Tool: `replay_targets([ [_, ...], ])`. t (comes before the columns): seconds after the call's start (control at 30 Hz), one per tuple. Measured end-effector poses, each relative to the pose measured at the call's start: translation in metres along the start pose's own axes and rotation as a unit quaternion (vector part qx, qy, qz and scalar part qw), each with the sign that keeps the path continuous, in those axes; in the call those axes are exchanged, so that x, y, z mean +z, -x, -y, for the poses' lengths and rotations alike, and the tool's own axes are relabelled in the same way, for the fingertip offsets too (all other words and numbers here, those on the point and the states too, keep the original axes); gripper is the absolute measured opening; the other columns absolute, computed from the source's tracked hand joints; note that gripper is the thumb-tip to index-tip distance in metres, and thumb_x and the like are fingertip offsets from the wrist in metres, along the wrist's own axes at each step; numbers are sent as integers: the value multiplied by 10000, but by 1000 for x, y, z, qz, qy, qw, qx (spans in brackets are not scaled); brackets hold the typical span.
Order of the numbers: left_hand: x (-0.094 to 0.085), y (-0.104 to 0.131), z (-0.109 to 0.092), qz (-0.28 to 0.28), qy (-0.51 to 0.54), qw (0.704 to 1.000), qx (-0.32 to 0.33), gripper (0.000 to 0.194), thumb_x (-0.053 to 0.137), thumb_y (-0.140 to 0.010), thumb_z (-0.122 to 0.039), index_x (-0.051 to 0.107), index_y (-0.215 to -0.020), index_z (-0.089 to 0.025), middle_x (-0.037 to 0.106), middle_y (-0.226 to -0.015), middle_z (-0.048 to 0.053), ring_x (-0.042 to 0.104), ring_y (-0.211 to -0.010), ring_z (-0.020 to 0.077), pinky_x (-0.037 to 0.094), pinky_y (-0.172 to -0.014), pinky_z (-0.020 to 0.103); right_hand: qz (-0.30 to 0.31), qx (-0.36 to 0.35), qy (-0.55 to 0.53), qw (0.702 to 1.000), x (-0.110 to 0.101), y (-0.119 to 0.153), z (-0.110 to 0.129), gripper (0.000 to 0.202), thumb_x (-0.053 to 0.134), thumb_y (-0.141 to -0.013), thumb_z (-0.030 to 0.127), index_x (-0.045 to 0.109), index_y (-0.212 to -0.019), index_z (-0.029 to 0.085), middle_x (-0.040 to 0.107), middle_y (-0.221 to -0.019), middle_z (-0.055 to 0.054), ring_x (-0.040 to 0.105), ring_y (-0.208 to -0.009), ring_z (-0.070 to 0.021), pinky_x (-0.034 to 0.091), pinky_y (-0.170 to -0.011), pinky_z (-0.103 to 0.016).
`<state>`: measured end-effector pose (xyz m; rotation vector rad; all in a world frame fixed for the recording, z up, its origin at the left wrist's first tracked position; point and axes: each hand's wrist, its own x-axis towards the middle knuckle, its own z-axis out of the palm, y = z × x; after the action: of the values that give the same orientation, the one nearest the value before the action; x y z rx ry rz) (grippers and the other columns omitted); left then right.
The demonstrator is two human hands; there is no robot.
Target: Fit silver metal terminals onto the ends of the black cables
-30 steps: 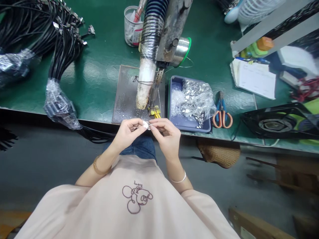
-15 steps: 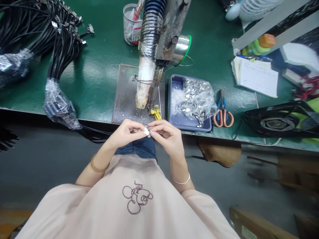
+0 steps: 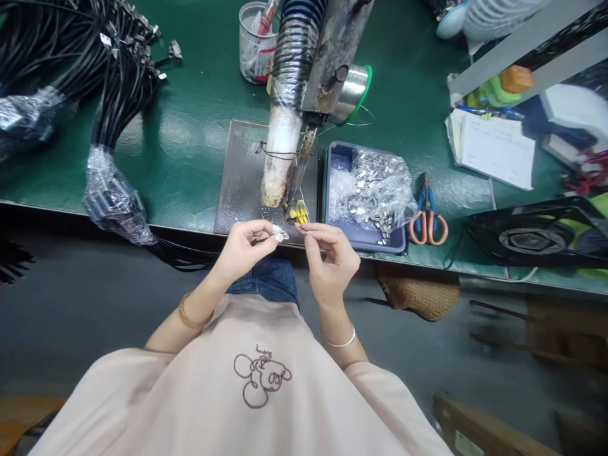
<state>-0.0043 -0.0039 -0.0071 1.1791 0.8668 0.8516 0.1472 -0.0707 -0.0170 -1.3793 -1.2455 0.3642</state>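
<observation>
At the bench's front edge, my left hand (image 3: 249,247) is closed in a pinch on a small white and silvery piece (image 3: 280,234), too small to name surely. My right hand (image 3: 332,256) is a little to the right, apart from that piece. Its thumb and forefinger come together, and a tiny thing may sit at their tips. Just beyond my fingers is a yellow holder (image 3: 299,211) under the metal tip (image 3: 301,166) of a soldering stand. Beside the tip hangs a plastic-wrapped hose (image 3: 280,145). A dark plate (image 3: 232,171) lies beneath, sprinkled with bright specks.
A blue tray (image 3: 339,227) on the right holds bagged metal shells and small clear parts. Beside it lie orange-handled cutters (image 3: 427,218) and a fan (image 3: 536,237). Behind stand a solder spool (image 3: 349,95) and a cup (image 3: 256,57). Bundled black cables (image 3: 118,101) lie left.
My hands were together at the small white piece. Now the right hand has drawn away to the right, while the left has moved slightly up toward the bench with the piece.
</observation>
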Motion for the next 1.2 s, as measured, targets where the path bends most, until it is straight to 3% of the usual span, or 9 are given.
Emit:
replay_targets([
  [0.17,-1,-2,0,-8,10,1000,19,151,782,-748,-288,726,-706,-154,570,-559,-32,478,-534,93,397,-546,228,42,-54,35,997,3,0,0,96,606,-974,198,667,-926,256,798,-995,-51,778,-942,-202,655,-787,-372],
  [0.37,1,-3,2,-33,-2,999,35,133,775,-740,-271,743,-705,-147,644,-602,-4,530,-556,103,450,-569,226,45,-98,63,992,5,-4,-1,123,654,-929,146,686,-912,263,805,-991,-35,780,-924,-208,643,-829,-393],
  [0.77,2,-9,-7,-37,-26,998,40,133,756,-721,-258,724,-667,-140,492,-509,-49,343,-484,66,306,-482,211,43,-200,126,971,7,-11,-4,184,639,-916,74,651,-921,258,811,-1021,-47,788,-918,-191,646,-789,-331],
  [0.97,3,-13,-12,-49,-32,997,41,113,747,-692,-243,736,-658,-135,429,-497,-68,300,-479,56,253,-471,210,33,-205,127,970,9,-17,-3,179,663,-903,61,645,-923,238,801,-990,-51,783,-918,-186,649,-792,-327],
  [1.2,4,-13,-15,-58,-41,996,49,131,735,-698,-254,725,-660,-130,506,-518,-44,333,-490,57,277,-463,192,34,-206,124,970,11,-20,-2,180,664,-900,61,641,-905,239,793,-986,-48,777,-918,-181,649,-791,-321],
])
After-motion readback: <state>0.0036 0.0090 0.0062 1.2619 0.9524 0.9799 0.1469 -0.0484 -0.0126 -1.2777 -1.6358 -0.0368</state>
